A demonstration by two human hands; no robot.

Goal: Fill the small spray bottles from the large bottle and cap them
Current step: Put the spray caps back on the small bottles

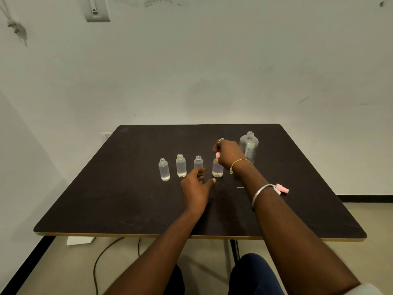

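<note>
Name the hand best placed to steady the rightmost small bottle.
Left. The left hand lies open beside the rightmost small bottle, while the right hand pinches the pink cap at its neck.

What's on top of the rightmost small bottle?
The right hand holds a pink cap over the bottle. The hand hides the neck, so whether the cap is seated is unclear.
</note>
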